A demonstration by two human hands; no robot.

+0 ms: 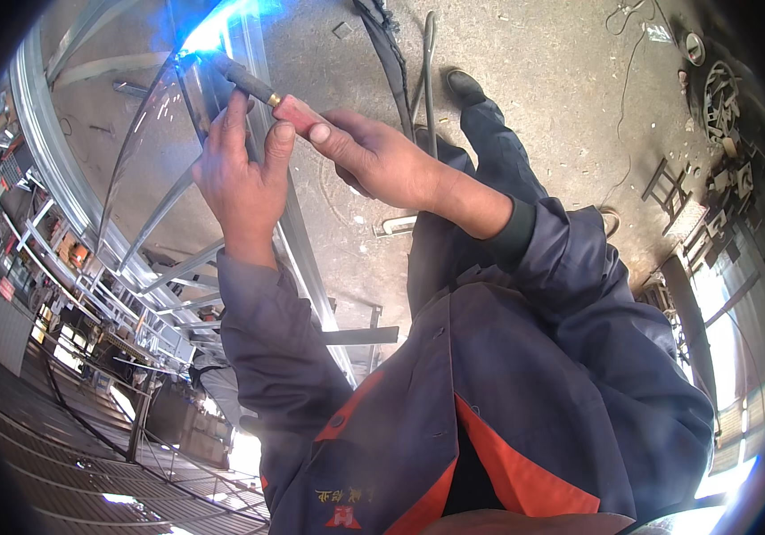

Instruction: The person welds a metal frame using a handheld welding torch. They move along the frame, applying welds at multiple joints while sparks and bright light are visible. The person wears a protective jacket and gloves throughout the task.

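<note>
My right hand (378,160) is closed around the red handle of a welding torch (298,116), with the thumb along the handle's lower end. The torch's dark neck points up and left, and a bright blue-white arc (209,37) burns at its tip against a metal frame (193,94). Just below the neck is my left hand (244,183), palm turned away, with the thumb apart from the fingers. Its index fingertip meets the underside of the neck. The other fingers lie over the frame and are partly hidden. Glare covers the weld spot, and sparks fall to its left.
Long silvery metal rails (75,192) and crossbars stretch along the left. A dark cable (391,62) hangs near my legs, beside a grey hose (427,71). Metal scraps (721,107) lie on the concrete floor (570,53) at the right. A flat bar (360,336) juts toward my waist.
</note>
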